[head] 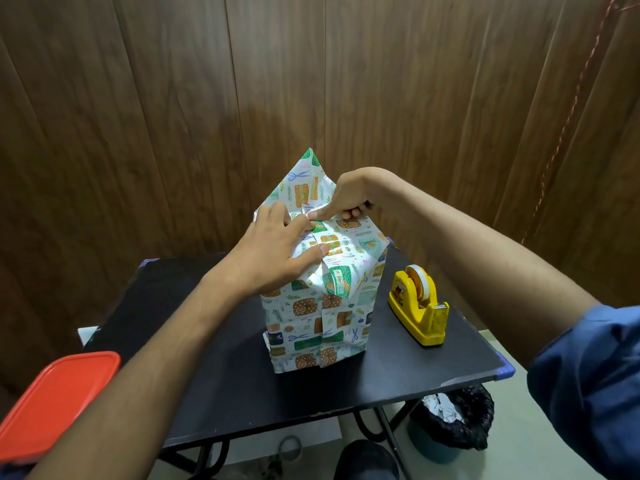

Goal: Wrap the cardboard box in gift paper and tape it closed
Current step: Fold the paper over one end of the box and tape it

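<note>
The box (318, 320) stands upright on the black table (221, 368), covered in white gift paper with green and orange prints. A pointed flap of the paper (304, 181) sticks up behind its top. My left hand (277, 251) lies flat on the top, fingers straight, thumb pressing the folded seam. My right hand (349, 199) comes over from the right; its index finger presses the paper at the top edge while the other fingers are curled. A yellow tape dispenser (419, 306) with a white roll sits on the table to the right of the box.
A red lid (52, 407) lies at the lower left, off the table's corner. A bin with a black liner (450, 424) stands on the floor under the table's right side. Brown wood panels form the wall behind.
</note>
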